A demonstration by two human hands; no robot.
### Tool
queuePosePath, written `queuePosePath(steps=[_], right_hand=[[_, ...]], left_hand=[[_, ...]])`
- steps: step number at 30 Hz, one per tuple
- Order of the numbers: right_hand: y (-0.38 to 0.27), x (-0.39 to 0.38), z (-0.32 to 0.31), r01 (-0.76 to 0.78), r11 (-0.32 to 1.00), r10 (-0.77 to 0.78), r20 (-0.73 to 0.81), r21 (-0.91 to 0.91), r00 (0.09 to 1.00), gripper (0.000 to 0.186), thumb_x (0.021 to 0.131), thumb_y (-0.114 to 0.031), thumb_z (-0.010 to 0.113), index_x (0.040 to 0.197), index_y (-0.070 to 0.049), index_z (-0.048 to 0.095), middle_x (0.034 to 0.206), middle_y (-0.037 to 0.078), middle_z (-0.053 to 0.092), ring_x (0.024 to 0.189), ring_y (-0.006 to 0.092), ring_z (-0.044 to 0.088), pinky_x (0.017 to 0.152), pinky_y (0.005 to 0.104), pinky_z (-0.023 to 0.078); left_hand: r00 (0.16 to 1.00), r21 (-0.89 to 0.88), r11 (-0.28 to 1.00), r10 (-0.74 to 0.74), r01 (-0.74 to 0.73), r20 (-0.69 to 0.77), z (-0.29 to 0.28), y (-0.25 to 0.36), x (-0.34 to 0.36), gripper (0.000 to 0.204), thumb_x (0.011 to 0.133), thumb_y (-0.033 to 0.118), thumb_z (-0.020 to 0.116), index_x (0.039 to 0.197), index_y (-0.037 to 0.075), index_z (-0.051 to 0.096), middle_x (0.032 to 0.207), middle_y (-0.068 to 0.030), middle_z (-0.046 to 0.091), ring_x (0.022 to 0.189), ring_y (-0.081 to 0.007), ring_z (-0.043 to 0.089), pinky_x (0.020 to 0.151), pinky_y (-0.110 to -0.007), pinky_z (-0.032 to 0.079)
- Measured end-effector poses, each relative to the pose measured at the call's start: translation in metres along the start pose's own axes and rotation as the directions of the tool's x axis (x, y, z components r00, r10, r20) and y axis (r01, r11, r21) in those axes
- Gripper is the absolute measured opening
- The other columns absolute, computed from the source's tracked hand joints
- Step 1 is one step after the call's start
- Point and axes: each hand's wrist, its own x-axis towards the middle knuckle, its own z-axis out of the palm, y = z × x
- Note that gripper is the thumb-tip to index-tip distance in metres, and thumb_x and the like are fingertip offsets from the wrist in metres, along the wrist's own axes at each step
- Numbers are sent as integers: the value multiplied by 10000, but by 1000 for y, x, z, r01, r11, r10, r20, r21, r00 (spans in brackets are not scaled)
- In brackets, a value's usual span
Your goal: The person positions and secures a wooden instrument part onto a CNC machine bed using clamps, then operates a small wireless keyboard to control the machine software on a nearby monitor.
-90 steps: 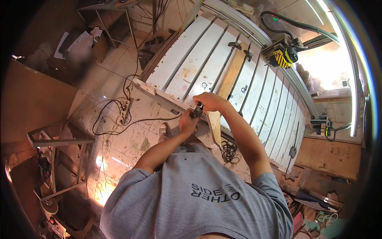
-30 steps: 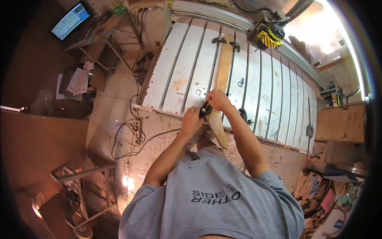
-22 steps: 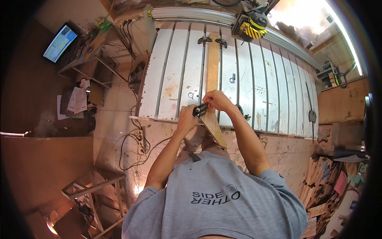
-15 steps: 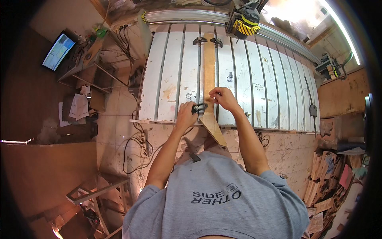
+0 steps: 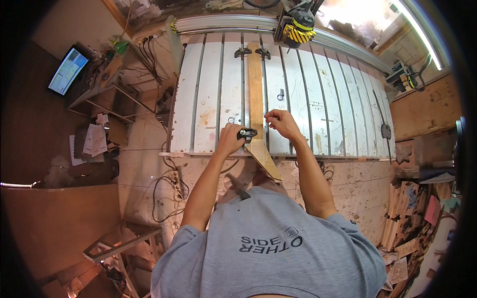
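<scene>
A long wooden board lies lengthwise on the white slotted machine bed. Its near end angles to the right and juts past the bed's front edge. My left hand is closed round a black hold-down clamp, which sits against the board's left side near that bend. Just right of the board, my right hand hovers with fingers curled together; anything between them is too small to make out. At the far end, a left black clamp and a right black clamp flank the board.
A gantry rail crosses the back, carrying a spindle head with a striped yellow-black skirt. A small metal piece and a thin dark rod lie on the bed. Cables and a power strip are on the floor at left.
My right hand has moved off the board to its right side. My left hand stays on the near clamp, which now shows more plainly. The view has shifted slightly.
</scene>
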Motion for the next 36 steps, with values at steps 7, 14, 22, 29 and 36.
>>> queuePosePath(steps=[7,14,22,29,36], right_hand=[[5,-11,8,-10,999,10,9,-39,1000,256,937,-122,609,1104,25,735,901,125,752,738,169,703,727,320,553],[-28,-17,30,254,927,-215,164,-276,963,285,882,-67,647,1148,-67,749,1043,162,725,937,330,701,856,403,549],[-50,0,70,625,619,-380,515,-475,768,272,773,-20,736,1035,-91,716,1100,116,659,1016,352,669,896,430,543],[-50,7,77,734,423,-418,605,-531,678,88,804,-51,723,865,-65,662,975,104,612,909,344,679,782,447,555],[-40,7,77,747,387,-454,594,-540,664,65,846,-81,699,827,-62,640,921,111,621,879,343,680,757,453,548]], left_hand=[[997,-62,996,-67,69,31,-2,6,-15,346,750,125,743,1095,107,744,1044,-108,739,1055,-349,595,961,-441,466],[996,-47,995,-86,84,-36,1,6,-15,334,731,102,781,1063,111,741,953,-115,713,1025,-361,590,932,-455,463],[988,-169,981,-114,95,-108,22,-16,-16,374,696,104,835,1042,82,694,960,-179,627,966,-398,594,864,-478,496],[992,-180,981,53,-74,-118,18,-23,-13,256,676,28,779,918,44,697,919,-159,702,894,-394,607,830,-469,511],[997,-253,965,73,-64,23,-8,-8,-11,211,714,5,686,920,40,715,930,-178,718,893,-416,599,836,-459,503]])
